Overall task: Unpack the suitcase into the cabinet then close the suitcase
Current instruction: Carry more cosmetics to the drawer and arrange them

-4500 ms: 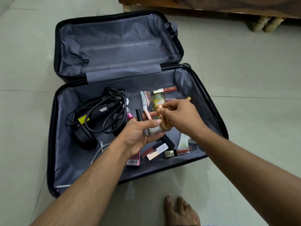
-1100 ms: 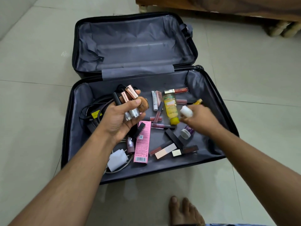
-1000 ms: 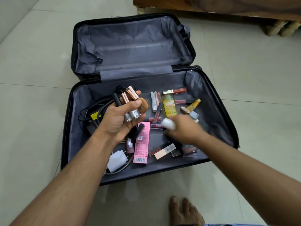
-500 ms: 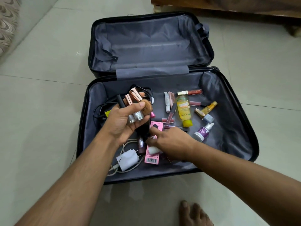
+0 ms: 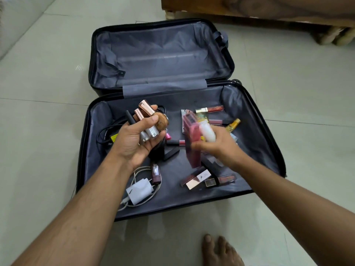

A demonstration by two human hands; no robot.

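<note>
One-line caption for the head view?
Over the open suitcase, left hand grips cosmetics while right hand holds a pink box.

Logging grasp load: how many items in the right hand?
2 in the right hand: pink box at the fingertips; white bottle just right of it. Palm may hide more.

No legible text or labels.

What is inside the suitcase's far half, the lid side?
The lid half shows only grey lining and a loose strap. No items are visible there; anything beneath the lining cannot be seen.
</note>
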